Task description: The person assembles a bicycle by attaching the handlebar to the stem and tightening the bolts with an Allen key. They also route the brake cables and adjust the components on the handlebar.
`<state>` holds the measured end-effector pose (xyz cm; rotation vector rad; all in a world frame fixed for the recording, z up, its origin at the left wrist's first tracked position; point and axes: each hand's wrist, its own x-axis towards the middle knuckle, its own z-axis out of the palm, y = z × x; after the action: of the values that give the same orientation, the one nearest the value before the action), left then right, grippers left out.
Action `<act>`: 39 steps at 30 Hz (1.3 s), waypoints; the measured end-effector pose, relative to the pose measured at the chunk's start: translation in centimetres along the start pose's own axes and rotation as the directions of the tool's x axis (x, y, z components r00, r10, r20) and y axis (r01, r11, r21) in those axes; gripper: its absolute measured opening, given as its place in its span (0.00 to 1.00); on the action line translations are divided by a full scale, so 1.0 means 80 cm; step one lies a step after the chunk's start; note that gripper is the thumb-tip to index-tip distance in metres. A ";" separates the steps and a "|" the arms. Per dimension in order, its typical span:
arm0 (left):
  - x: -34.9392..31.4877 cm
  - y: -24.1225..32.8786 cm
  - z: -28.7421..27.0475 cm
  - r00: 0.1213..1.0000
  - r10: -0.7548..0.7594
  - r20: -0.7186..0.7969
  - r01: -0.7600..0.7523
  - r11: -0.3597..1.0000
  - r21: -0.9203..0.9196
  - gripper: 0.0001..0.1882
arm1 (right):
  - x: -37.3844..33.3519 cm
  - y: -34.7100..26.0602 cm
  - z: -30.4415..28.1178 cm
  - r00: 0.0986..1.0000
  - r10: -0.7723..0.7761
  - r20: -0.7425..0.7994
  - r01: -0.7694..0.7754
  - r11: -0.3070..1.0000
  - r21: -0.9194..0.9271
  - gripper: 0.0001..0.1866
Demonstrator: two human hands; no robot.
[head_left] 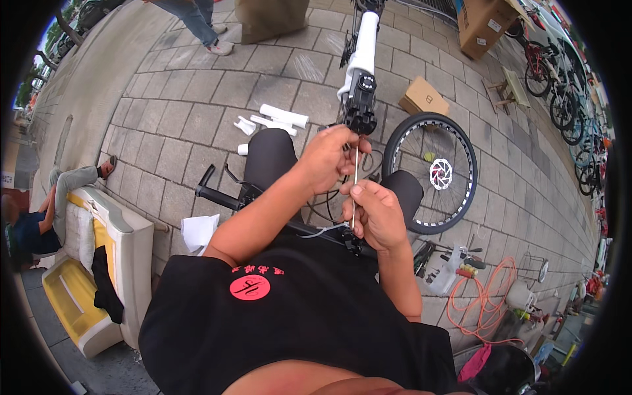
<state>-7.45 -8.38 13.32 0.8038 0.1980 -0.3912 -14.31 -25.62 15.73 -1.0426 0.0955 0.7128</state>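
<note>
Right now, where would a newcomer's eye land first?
The thin metal rod at centre, in the right hand's grip, with the left hand at its upper end. Next, the black-tyred wheel just right of centre. Then the white-sleeved bike part, top centre.

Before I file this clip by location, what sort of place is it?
Most likely an outdoor bike repair or assembly spot on a pavement: there is block paving underfoot, a loose wheel by the right knee, and a row of bikes along the right.
</note>
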 end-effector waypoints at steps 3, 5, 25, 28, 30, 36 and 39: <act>-0.003 0.007 -0.001 1.000 -0.014 0.003 0.014 1.000 -0.021 0.15 | -0.003 -0.002 0.002 1.000 0.002 0.003 -0.002 1.000 -0.015 0.14; -0.009 0.005 -0.002 1.000 -0.009 0.020 0.010 0.999 -0.045 0.17 | 0.000 -0.003 0.002 0.999 0.005 0.038 -0.006 0.999 0.042 0.14; 0.006 0.018 -0.025 0.985 -0.085 0.150 0.102 0.988 -0.115 0.25 | 0.044 -0.004 0.011 0.996 0.009 0.085 -0.028 0.974 0.225 0.14; 0.005 0.017 -0.025 0.985 -0.086 0.151 0.108 0.983 -0.148 0.24 | 0.044 -0.002 0.013 0.998 -0.033 0.061 0.017 0.967 0.253 0.14; 0.003 0.018 -0.024 0.986 -0.083 0.144 0.108 0.980 -0.170 0.24 | 0.042 -0.002 0.011 0.994 -0.071 0.080 0.054 0.978 0.203 0.14; 0.000 0.023 -0.016 0.991 -0.094 0.094 0.106 0.985 -0.132 0.23 | 0.041 -0.001 0.010 0.990 -0.053 0.128 0.027 0.979 0.201 0.15; -0.003 0.025 -0.011 0.993 -0.096 0.073 0.106 0.983 -0.147 0.23 | 0.043 -0.002 0.006 0.990 -0.036 0.135 0.004 0.973 0.233 0.15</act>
<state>-6.89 -6.45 14.11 0.6329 0.2052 -0.4921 -11.69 -23.59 14.79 -0.7677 0.0471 0.7348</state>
